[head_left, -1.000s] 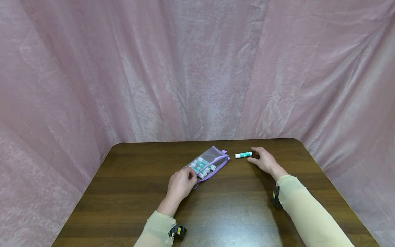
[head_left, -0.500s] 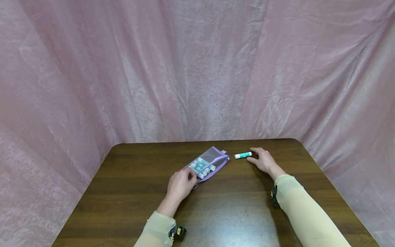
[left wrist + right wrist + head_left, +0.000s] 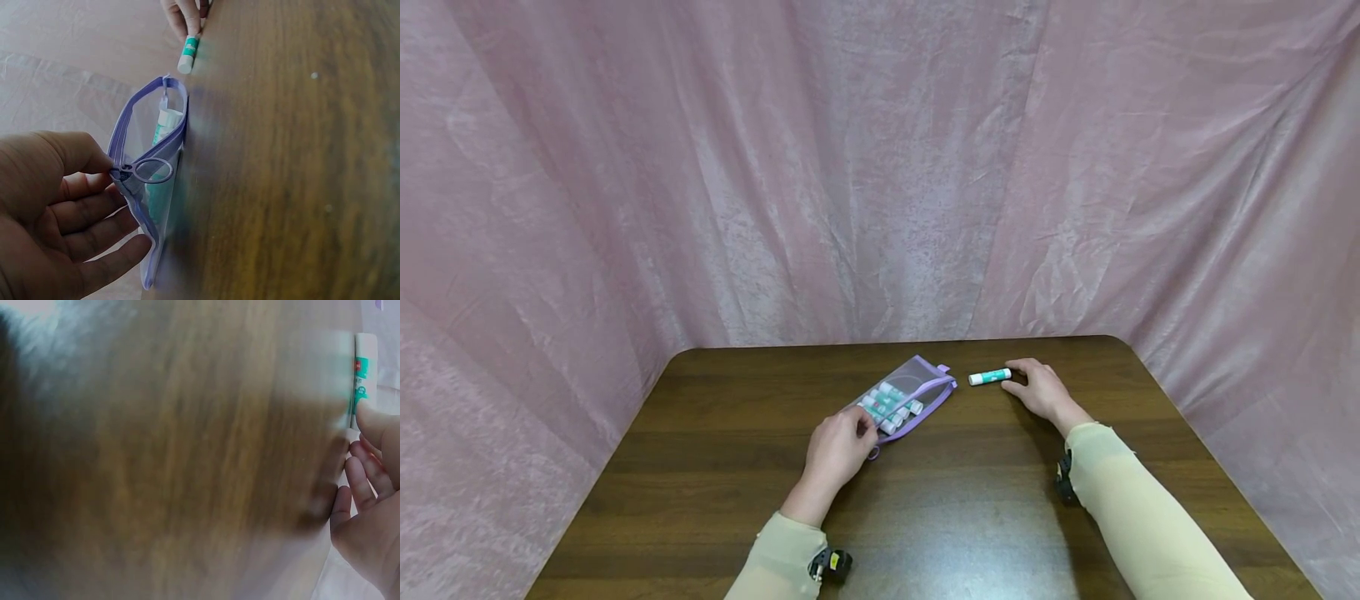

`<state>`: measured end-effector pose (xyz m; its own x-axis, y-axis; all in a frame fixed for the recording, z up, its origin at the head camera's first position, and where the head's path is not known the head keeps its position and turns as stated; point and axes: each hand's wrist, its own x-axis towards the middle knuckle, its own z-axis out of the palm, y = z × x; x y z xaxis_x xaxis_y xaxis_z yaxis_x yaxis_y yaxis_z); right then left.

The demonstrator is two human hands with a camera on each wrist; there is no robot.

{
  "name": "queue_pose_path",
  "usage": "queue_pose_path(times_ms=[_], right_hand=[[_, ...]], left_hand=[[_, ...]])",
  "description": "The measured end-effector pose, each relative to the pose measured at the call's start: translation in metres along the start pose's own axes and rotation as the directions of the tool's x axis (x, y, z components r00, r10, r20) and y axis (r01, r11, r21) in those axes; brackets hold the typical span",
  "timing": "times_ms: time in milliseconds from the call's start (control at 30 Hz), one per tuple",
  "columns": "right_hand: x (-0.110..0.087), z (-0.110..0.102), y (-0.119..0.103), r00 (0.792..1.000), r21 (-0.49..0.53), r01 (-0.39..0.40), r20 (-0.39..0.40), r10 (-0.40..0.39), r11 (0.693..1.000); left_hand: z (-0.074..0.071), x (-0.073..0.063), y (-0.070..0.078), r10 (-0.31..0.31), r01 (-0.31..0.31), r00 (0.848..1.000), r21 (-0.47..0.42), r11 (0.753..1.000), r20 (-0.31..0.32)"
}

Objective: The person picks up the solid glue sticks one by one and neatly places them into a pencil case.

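A mesh zip pouch (image 3: 907,372) with purple edging lies on the table, several white and green glue sticks (image 3: 889,402) showing through it. My left hand (image 3: 837,450) pinches the near corner of its mouth between thumb and fingers. In the left wrist view, the pouch's mouth gapes and a purple zip-pull ring (image 3: 154,170) hangs beside the thumb. Right of the pouch, a single glue stick (image 3: 989,377) lies on its side. My right hand (image 3: 1041,393) has thumb and fingers around its right end; the right wrist view shows the thumb (image 3: 373,425) against its label.
The brown wooden table (image 3: 730,442) has rounded far corners, with a pink curtain (image 3: 880,183) hanging behind and at both sides. Each sleeved forearm carries a small black wrist camera (image 3: 835,564).
My right hand and the loose glue stick have shifted very slightly to the left, and its thumb and fingertips have drawn a little closer together. My left hand and the pouch have barely moved.
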<state>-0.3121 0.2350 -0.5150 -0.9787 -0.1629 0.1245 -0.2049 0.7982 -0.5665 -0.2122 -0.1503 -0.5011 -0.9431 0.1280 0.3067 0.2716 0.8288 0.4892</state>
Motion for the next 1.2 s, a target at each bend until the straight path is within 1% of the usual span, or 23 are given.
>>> queue_pose_path(times_ms=[300,633,800,1067,1200], right_hand=[[0.0002,0.0021,-0.0017,1.0,-0.009,-0.028,-0.006,0.028,1.0],[0.0007,0.0031,0.0028,1.0,0.012,-0.022,-0.017,0.022,1.0],[-0.0007,0.0008,0.0016,1.0,0.022,-0.021,-0.007,0.021,1.0],[-0.0035,-0.0022,-0.0002,0.999,0.05,-0.054,0.008,0.053,0.997],[-0.0041,-0.0024,-0.0001,0.998,0.068,-0.067,0.017,0.066,0.995]], left_hand=[[-0.0007,0.0007,0.0006,-0.01,0.01,1.0,0.0,1.0,0.006],[-0.0012,0.0009,0.0015,-0.022,0.022,0.999,0.001,1.0,0.025],[-0.0013,0.0004,0.002,-0.018,0.018,1.0,-0.004,1.0,0.025],[-0.002,0.0003,0.0017,-0.012,0.012,1.0,-0.004,1.0,0.021],[-0.002,0.0,0.0026,-0.021,0.021,0.999,-0.003,1.0,0.028]])
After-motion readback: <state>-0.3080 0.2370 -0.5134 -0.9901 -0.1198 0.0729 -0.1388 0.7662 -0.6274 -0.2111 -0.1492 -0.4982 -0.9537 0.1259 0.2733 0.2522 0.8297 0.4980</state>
